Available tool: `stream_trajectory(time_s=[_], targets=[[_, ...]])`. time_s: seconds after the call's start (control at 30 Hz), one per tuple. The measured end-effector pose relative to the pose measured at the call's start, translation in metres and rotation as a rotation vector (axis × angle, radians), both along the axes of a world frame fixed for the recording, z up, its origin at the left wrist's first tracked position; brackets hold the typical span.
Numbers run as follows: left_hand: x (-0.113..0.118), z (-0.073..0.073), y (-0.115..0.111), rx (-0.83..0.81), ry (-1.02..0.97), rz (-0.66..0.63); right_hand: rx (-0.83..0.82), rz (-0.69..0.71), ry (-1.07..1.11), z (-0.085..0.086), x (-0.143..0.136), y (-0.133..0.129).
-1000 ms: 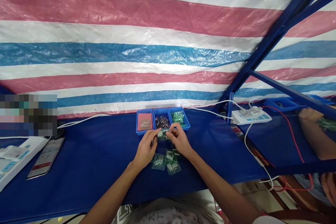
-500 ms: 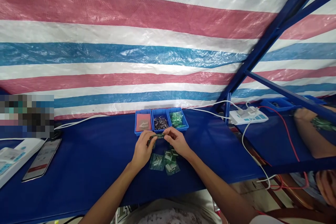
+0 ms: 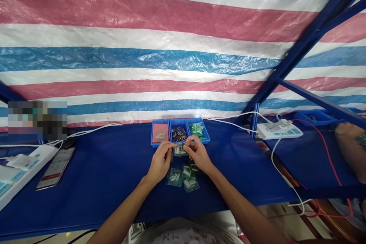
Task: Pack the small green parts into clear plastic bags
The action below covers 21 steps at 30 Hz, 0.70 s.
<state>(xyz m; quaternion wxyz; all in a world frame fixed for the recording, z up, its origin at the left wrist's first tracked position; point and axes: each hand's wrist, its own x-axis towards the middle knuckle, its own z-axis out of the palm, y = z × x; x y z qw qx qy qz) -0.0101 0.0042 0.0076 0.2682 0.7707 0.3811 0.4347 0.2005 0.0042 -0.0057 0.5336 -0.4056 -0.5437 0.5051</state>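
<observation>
Between my two hands is a small clear plastic bag with pale, short pieces inside. My left hand pinches its left upper corner, and my right hand pinches the right one. Just below lie several similar filled bags on the blue table. Right behind my fingers stand three joined blue bins. The left bin holds a pink sheet with a few pale pieces on it, the middle one a heap of dark metal screws or pins, and the right one green-tinted plastic bags.
On the left are a phone and a white power strip. Another power strip with white and red cables sits at the right, near a blue metal post. Another person's arm shows at the far right.
The bag between my hands has tipped from nearly edge-on to facing me, so its contents show. The whole view has shifted slightly, with things appearing further right.
</observation>
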Motion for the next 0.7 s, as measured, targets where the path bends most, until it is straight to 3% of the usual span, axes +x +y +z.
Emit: stream_trajectory(time_s=[0.3, 0.47, 0.7], targets=[[-0.0001, -0.0034, 0.001, -0.023, 0.029, 0.049, 0.038, 0.023, -0.091, -0.001, 0.0025, -0.002], [-0.0002, -0.003, 0.0018, -0.01, 0.046, 0.022, 0.177, -0.066, -0.235, 0.0017, 0.0021, -0.001], [0.0054, -0.0017, 0.0024, 0.029, 0.096, 0.002, 0.041, 0.042, -0.177, -0.0021, 0.0018, -0.002]])
